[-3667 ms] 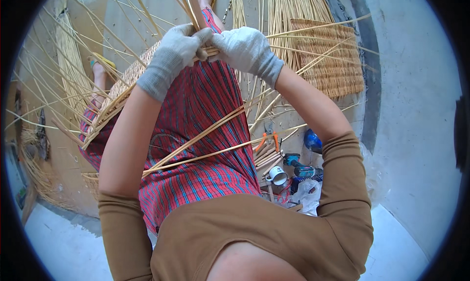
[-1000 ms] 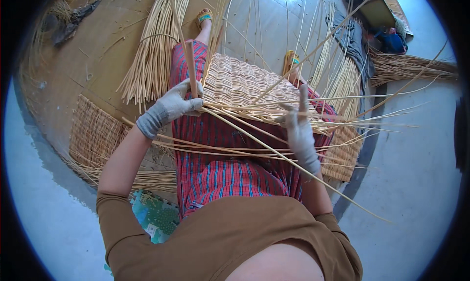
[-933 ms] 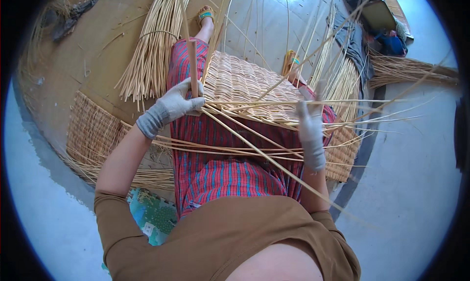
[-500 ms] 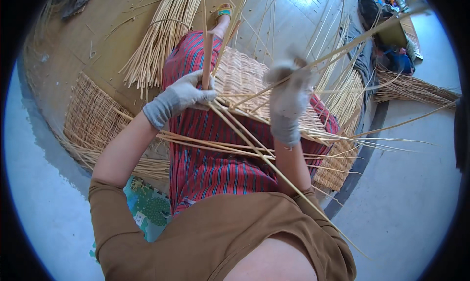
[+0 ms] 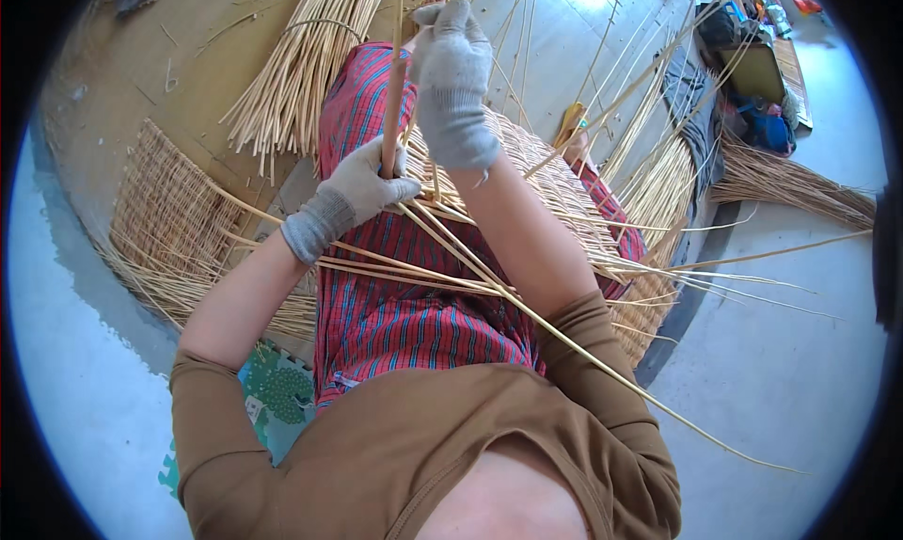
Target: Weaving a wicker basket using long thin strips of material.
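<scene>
A pale woven cane panel [image 5: 513, 150] lies across my lap, over a red striped cloth. My left hand [image 5: 362, 187], in a grey-white glove, closes around the panel's left corner and the foot of a thick upright cane stake [image 5: 395, 107]. My right hand [image 5: 456, 74], in a matching glove, is raised above the panel's far left part, right of the stake. Its fingers are pinched together on what looks like a thin cane strand, mostly hidden by the glove. Long loose cane ends [image 5: 564, 338] run from beside my left thumb toward the lower right.
A tied bundle of canes [image 5: 296, 79] lies at the far left, another bundle [image 5: 658, 178] at the right. A second woven piece [image 5: 165, 197] rests at my left. Darker canes [image 5: 790, 182] and a heap of bags [image 5: 752, 60] are on the right. Long strands stick out around the panel.
My right hand has swung from the right side of the panel up and left, near the stake. My left hand keeps its hold, slightly shifted. The long cane end now trails farther right.
</scene>
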Demonstrator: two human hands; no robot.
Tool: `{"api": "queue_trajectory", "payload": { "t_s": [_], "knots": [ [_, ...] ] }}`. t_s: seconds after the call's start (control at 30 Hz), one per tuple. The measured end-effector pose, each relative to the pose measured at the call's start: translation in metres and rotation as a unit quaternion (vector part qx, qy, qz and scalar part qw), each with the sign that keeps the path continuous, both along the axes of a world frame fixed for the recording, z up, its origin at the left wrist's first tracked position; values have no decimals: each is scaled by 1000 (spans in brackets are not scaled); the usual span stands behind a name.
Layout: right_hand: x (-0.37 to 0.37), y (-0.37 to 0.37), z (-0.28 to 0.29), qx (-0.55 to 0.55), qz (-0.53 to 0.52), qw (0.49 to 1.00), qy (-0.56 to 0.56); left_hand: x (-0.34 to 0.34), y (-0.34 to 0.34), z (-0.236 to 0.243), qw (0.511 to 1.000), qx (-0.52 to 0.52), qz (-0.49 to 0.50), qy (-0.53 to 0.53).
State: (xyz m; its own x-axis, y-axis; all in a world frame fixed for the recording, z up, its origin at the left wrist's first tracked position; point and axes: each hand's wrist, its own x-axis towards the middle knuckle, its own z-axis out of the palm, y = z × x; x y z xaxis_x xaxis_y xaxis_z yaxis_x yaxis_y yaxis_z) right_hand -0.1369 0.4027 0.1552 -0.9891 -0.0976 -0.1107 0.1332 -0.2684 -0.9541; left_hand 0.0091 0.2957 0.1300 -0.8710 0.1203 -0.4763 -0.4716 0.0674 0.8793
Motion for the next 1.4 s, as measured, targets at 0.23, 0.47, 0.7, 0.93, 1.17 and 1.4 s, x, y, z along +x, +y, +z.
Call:
{"api": "queue_trajectory", "payload": {
  "t_s": [0.23, 0.47, 0.7, 0.93, 1.17, 1.4],
  "knots": [
    [6, -12, 32, 346, -17, 881, 323, 10, 31, -14, 986, -61, 127, 87],
    [93, 199, 33, 578, 30, 774, 259, 13, 38, -21, 981, 0, 180, 68],
    [252, 247, 117, 667, 332, 628, 223, 16, 39, -21, 977, -38, 184, 97],
    [189, 227, 132, 807, 357, 462, 91, 18, 42, -26, 974, -5, 200, 109],
    [195, 259, 149, 759, 425, 468, 154, 16, 37, -29, 979, -39, 181, 83],
    [236, 234, 60, 328, 289, 898, -44, 16, 38, -23, 977, -28, 197, 75]
  ]
}}
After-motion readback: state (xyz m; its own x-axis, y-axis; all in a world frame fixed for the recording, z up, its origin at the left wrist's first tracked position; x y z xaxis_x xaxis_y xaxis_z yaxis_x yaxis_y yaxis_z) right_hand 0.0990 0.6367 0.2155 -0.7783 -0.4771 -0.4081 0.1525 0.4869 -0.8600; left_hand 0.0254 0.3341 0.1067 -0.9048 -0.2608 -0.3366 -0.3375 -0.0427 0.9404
